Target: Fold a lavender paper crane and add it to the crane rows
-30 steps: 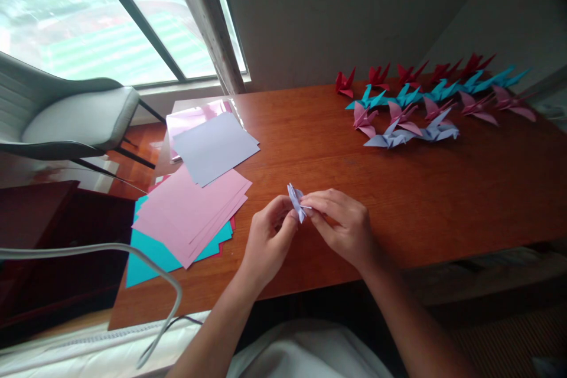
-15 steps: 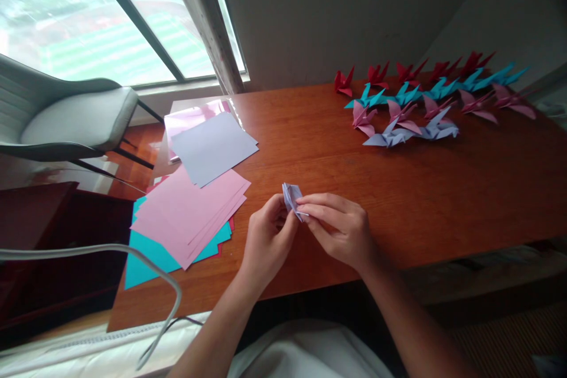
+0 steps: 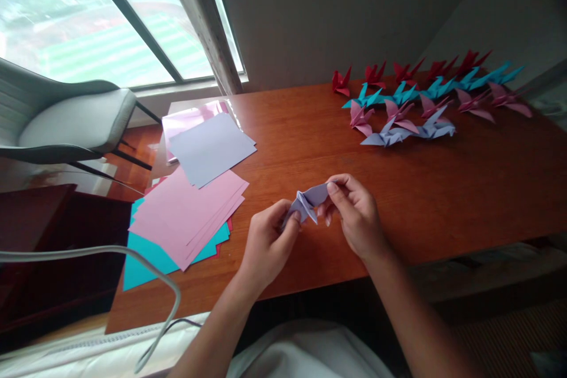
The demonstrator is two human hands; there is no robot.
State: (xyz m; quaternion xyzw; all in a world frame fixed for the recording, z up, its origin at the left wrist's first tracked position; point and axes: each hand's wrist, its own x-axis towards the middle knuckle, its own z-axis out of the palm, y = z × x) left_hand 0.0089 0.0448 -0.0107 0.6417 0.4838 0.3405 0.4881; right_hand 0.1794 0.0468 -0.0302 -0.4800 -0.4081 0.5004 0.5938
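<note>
A pale lavender paper crane is held above the table's front part, its wings spread to either side. My left hand pinches one wing between thumb and fingers. The tip of the other wing is gripped by my right hand, thumb on top, with the lower fingers curled beneath. Between the hands the crane's narrow folded middle points down toward me. Part of the left wing is hidden by my left fingers.
Rows of finished cranes stand at the back right: red, turquoise, pink and lavender. Left lie lavender sheets, pink sheets and turquoise sheets. A grey cable arches at the near left; a chair stands beyond.
The lavender paper, folded together before, is now opened out with its wings apart. My right hand has moved right and up onto a wing tip; my left hand has barely moved.
</note>
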